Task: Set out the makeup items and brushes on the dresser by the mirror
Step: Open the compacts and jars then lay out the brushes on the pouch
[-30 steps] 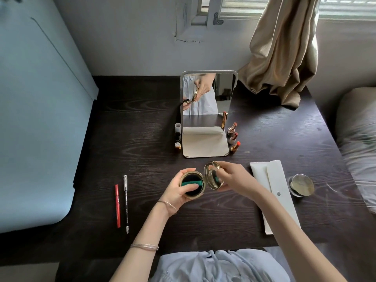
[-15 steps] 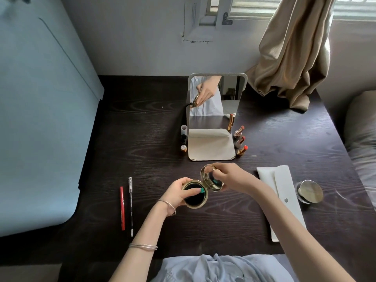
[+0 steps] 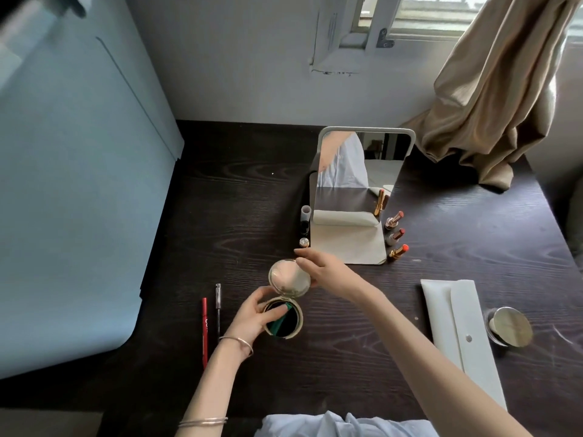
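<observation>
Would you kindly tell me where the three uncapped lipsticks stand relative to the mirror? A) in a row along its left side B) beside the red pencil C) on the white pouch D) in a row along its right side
D: the three uncapped lipsticks stand in a row on the dresser just off the right edge of the mirror base.

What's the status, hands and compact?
Left hand grips compact base. Right hand holds open lid. Nothing blocking.
</observation>
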